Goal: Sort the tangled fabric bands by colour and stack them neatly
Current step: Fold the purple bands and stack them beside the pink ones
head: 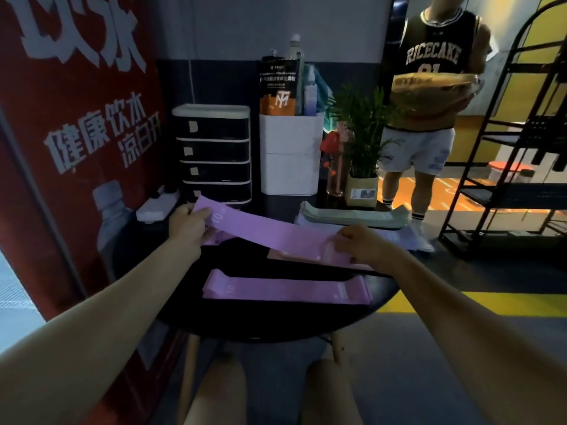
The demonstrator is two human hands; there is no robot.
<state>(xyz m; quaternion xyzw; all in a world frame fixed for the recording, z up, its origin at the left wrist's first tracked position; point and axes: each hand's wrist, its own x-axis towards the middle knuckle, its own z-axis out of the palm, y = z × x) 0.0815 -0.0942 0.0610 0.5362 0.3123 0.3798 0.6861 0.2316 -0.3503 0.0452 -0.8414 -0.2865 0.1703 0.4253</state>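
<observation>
A purple fabric band (270,231) is stretched flat above the round black table (276,323). My left hand (187,220) grips its left end and my right hand (363,243) pinches its right end. Below it, near the table's front, lies a flat stack of purple bands (285,290). A pinkish band (282,256) lies under the held one. At the back right sits a stack of pale green bands (352,215), with lilac bands (405,237) beneath and beside it.
Behind the table stand a black drawer unit (214,154), a white bin (290,154) with bottles, a potted plant (363,167) and a white power strip (156,207). A red banner (76,118) is at the left. A person (429,102) stands at the back right beside a black rack (515,148).
</observation>
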